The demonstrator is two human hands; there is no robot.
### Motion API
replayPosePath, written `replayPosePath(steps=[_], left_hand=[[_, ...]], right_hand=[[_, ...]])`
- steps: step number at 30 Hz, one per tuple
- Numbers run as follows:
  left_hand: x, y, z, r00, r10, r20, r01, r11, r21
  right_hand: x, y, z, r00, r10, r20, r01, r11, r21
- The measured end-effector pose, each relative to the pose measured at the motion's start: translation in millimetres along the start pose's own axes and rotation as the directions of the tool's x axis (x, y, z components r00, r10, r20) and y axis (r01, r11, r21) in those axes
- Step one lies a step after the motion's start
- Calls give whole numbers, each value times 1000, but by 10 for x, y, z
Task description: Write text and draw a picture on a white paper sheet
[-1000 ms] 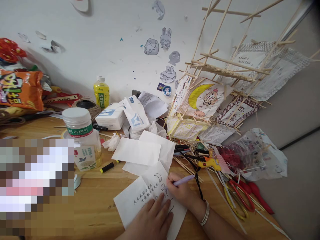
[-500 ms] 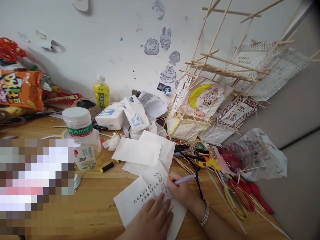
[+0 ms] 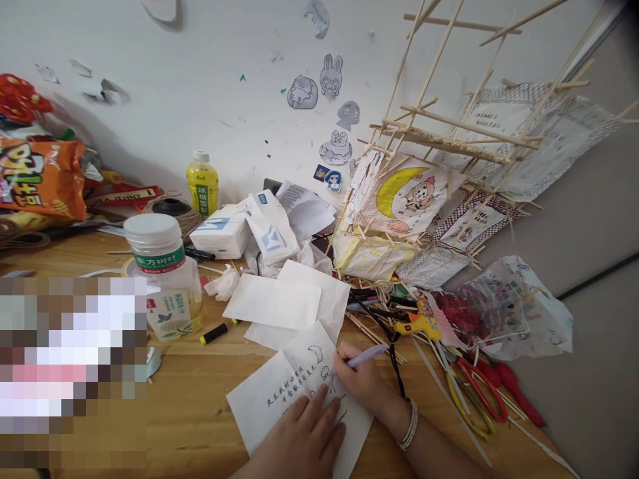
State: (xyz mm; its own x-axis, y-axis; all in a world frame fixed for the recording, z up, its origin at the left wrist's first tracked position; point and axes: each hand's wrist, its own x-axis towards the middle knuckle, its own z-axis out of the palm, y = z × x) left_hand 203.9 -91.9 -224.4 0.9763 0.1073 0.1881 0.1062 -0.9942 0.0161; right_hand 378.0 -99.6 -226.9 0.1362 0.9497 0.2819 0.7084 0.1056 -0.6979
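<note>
Pinching the lilac pen (image 3: 367,357) in the right hand (image 3: 360,378) in head view, tip at the drawing (image 3: 315,354) on the paper (image 3: 264,394), flat on the desk (image 3: 194,412); resting the left hand (image 3: 305,436) across it, fingers loosely spread, apparently to prevent sliding (blank sheets (image 3: 272,303) just beyond).

I am noting: matt paper sheet (image 3: 264,416), smooth plastic-looking pen (image 3: 368,356), faintly glossy wood bench (image 3: 200,412), glossy snack bag (image 3: 44,176).

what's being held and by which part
The right hand holds a purple pen near its writing end; the left hand rests on paper, gripping nothing.
</note>
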Motion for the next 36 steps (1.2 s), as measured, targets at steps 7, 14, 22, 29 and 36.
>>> replayPosePath(steps=[7, 14, 22, 29, 36], left_hand=[[3, -4, 27, 1000, 16, -21, -16, 1000, 19], [8, 3, 21, 1000, 2, -26, -2, 1000, -3], [-5, 3, 126, 1000, -14, -11, 13, 999, -53], [-6, 6, 120, 999, -22, 30, 24, 997, -69], [-5, 23, 409, 999, -45, -13, 44, 997, -71]], right_hand=[[6, -23, -6, 998, 52, -20, -52, 999, 8], [15, -39, -13, 998, 63, -27, -63, 998, 15], [16, -30, -3, 996, 77, -41, -77, 997, 6], [21, -11, 7, 997, 46, -62, -47, 999, -6], [32, -15, -3, 998, 29, -57, -28, 999, 21]])
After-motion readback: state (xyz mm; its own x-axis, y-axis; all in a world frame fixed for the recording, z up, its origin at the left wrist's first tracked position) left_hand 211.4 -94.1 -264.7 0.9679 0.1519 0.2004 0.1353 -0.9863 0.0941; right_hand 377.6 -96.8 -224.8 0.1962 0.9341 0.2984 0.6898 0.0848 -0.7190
